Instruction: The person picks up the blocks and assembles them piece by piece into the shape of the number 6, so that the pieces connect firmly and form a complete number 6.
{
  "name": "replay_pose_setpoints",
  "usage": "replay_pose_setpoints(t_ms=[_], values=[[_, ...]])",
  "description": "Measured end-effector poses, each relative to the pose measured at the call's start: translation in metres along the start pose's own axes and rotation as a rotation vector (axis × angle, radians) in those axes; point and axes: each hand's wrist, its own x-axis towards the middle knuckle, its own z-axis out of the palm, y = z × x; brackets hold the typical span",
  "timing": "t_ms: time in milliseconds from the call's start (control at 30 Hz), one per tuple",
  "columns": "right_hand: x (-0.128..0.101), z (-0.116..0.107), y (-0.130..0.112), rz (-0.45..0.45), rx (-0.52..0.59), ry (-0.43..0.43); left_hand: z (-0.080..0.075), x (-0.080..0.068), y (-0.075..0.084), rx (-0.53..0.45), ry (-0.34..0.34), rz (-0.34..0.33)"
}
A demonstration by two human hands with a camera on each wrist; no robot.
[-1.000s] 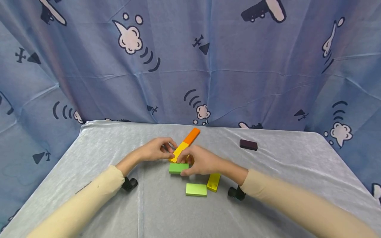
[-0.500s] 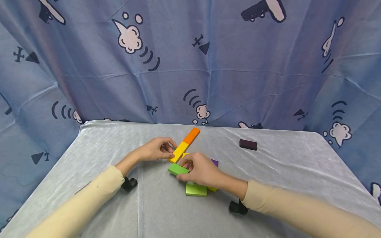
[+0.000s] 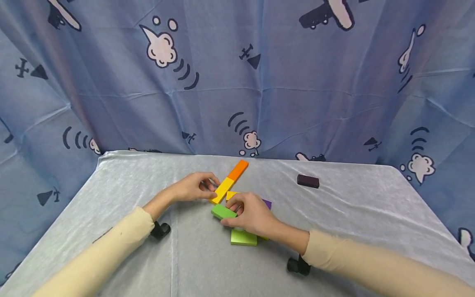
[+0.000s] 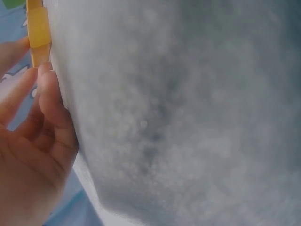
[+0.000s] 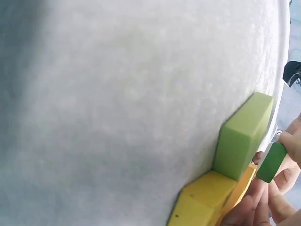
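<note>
A green block (image 3: 223, 211) is pinched by the right hand (image 3: 249, 215), thumb on the near edge and fingertips curled over the far side, so it's grasped rather than just touched. It's held at the hand's left, tilted a bit, right at the near end of the yellow block (image 3: 222, 190). In the right wrist view the same green block (image 5: 271, 162) shows up small and dark between the fingers (image 5: 295, 139).

Just below that hand, toward the person, a lighter green block (image 3: 243, 237) lies flat on the table (image 3: 334, 214), and a yellow piece is partly hidden under the wrist beside it. A purple block (image 3: 267, 203) peeks out on the hand's right side.

The left hand (image 3: 194, 187) is set against the left side of the yellow block, fingers curled with the tips on its edge; in the left wrist view the fingertips (image 4: 45, 75) are seen touching that block (image 4: 38, 29). An orange block (image 3: 238, 170) continues the line past the yellow one, away from both hands.

A dark block (image 3: 308, 180) sits well apart, off to the right hand's far right.
</note>
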Motion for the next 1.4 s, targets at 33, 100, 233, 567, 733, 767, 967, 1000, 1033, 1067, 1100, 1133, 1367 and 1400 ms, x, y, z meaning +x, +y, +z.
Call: replay_pose_setpoints(t_ms=[33, 100, 233, 567, 733, 767, 967, 1000, 1033, 1067, 1100, 1133, 1367, 1400], values=[[0.000, 0.000, 0.000, 0.005, 0.001, 0.005, 0.000, 0.000, 0.000, -0.002, -0.001, 0.000], [-0.001, 0.002, 0.000, 0.017, 0.000, 0.013, 0.000, 0.000, -0.001, -0.005, -0.003, 0.002], [-0.002, 0.005, -0.003, 0.043, -0.015, 0.031, 0.000, 0.001, -0.001, -0.008, -0.002, -0.005], [0.000, 0.016, -0.008, 0.097, -0.056, 0.071, 0.000, 0.002, -0.001, -0.001, -0.008, -0.018], [0.003, 0.019, -0.011, 0.109, -0.059, 0.082, 0.000, 0.001, -0.001, -0.004, -0.002, -0.015], [0.004, 0.019, -0.011, 0.111, -0.059, 0.081, 0.000, 0.001, -0.001, -0.003, -0.003, -0.014], [0.006, 0.021, -0.011, 0.093, -0.066, 0.078, 0.000, 0.000, 0.000, 0.003, -0.003, -0.009], [0.006, 0.022, -0.011, 0.088, -0.065, 0.078, 0.000, 0.000, 0.000, 0.006, -0.001, -0.009], [0.006, 0.022, -0.011, 0.084, -0.064, 0.077, 0.000, 0.001, 0.000, 0.009, 0.000, -0.011], [0.006, 0.023, -0.011, 0.080, -0.061, 0.075, 0.000, 0.001, 0.000, 0.012, 0.000, -0.010], [0.006, 0.023, -0.012, 0.077, -0.059, 0.076, 0.000, 0.001, 0.000, 0.015, 0.002, -0.011], [0.006, 0.023, -0.012, 0.076, -0.055, 0.076, 0.000, 0.001, -0.001, 0.018, 0.002, -0.011], [0.007, 0.026, -0.012, 0.066, -0.054, 0.087, 0.001, 0.001, -0.001, 0.013, 0.000, -0.016], [0.007, 0.026, -0.012, 0.067, -0.054, 0.087, 0.001, 0.001, 0.000, 0.013, 0.001, -0.017]])
